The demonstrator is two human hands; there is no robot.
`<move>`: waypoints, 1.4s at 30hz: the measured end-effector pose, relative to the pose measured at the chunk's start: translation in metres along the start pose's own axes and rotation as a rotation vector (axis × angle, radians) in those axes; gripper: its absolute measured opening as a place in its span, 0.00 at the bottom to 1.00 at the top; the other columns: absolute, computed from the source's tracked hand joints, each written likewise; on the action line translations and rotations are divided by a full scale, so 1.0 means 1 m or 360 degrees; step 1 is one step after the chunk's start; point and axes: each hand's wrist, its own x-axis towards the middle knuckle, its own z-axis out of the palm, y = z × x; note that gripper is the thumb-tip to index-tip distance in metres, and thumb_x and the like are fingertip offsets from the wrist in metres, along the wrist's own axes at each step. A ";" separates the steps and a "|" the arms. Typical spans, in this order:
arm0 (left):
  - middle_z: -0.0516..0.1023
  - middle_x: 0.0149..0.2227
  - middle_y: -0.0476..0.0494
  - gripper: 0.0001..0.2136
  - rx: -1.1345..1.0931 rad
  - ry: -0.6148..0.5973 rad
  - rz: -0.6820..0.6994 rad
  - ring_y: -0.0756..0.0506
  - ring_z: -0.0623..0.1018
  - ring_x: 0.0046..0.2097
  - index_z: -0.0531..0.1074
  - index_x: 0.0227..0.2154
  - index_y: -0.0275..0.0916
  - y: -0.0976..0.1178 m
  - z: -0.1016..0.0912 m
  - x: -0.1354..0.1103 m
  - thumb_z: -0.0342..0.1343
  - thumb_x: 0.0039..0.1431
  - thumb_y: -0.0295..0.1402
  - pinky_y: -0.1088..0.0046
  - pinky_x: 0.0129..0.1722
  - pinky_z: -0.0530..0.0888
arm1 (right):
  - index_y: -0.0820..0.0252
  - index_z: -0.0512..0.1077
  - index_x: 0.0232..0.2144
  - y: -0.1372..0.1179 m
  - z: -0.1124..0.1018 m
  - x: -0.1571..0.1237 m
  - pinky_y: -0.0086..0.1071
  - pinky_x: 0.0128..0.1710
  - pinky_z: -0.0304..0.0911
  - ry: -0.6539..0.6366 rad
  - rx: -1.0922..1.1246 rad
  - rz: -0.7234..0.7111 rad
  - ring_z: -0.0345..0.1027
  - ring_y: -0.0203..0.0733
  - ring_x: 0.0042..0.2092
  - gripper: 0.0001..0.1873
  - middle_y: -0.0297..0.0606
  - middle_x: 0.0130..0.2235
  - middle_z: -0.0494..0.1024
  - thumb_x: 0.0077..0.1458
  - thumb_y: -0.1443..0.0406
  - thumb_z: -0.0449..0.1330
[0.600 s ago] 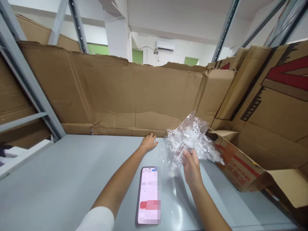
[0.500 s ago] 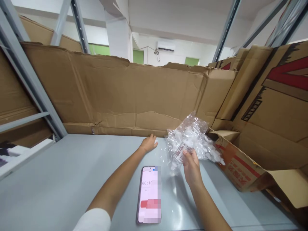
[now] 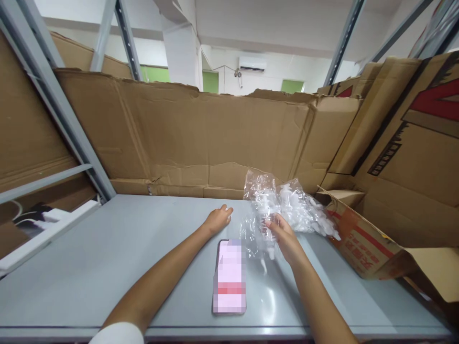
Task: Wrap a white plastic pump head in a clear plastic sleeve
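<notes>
My right hand (image 3: pixel 287 239) is closed on a clear plastic bag (image 3: pixel 263 203), thumb on its front. White plastic parts show through the film, some with thin spouts pointing down, perhaps pump heads; their exact kind is unclear. Behind and to the right, more clear-wrapped white parts (image 3: pixel 304 212) lie in a heap on the grey shelf. My left hand (image 3: pixel 218 220) rests on the shelf left of the bag, fingers curled together. A small white bit shows at its fingertips, too small to name.
A phone (image 3: pixel 229 277) lies on the grey metal shelf (image 3: pixel 172 306) between my forearms. An open cardboard box (image 3: pixel 362 248) stands at the right. Cardboard (image 3: pixel 229 138) walls the back, and metal uprights (image 3: pixel 71 110) frame the sides. A white power strip (image 3: pixel 50 236) lies at left.
My right hand has drawn the bag apart from the heap, and it now hangs more upright. My left hand stays curled in about the same place. The view has shifted slightly.
</notes>
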 end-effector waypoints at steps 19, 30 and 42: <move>0.73 0.35 0.46 0.10 -0.0517 0.0016 0.0141 0.47 0.71 0.36 0.73 0.32 0.41 -0.004 -0.096 -0.062 0.48 0.50 0.34 0.73 0.35 0.66 | 0.60 0.70 0.35 -0.017 -0.014 -0.008 0.34 0.38 0.61 -0.1185 -0.0624 0.0222 0.65 0.41 0.37 0.14 0.35 0.34 0.72 0.47 0.57 0.60; 0.71 0.33 0.48 0.06 -0.0308 -0.0247 0.0272 0.47 0.70 0.34 0.71 0.28 0.42 0.010 -0.103 -0.076 0.50 0.50 0.35 0.72 0.35 0.66 | 0.58 0.68 0.43 -0.012 -0.020 -0.003 0.35 0.44 0.59 -0.1411 -0.0729 0.0136 0.64 0.42 0.42 0.18 0.36 0.41 0.70 0.48 0.60 0.61; 0.70 0.26 0.49 0.10 -0.1262 0.0216 -0.0169 0.51 0.68 0.25 0.69 0.26 0.39 0.034 -0.099 -0.078 0.52 0.51 0.41 0.78 0.21 0.60 | 0.59 0.67 0.44 -0.017 -0.018 -0.007 0.35 0.41 0.60 -0.1454 -0.0790 0.0057 0.64 0.42 0.40 0.23 0.37 0.40 0.71 0.46 0.58 0.61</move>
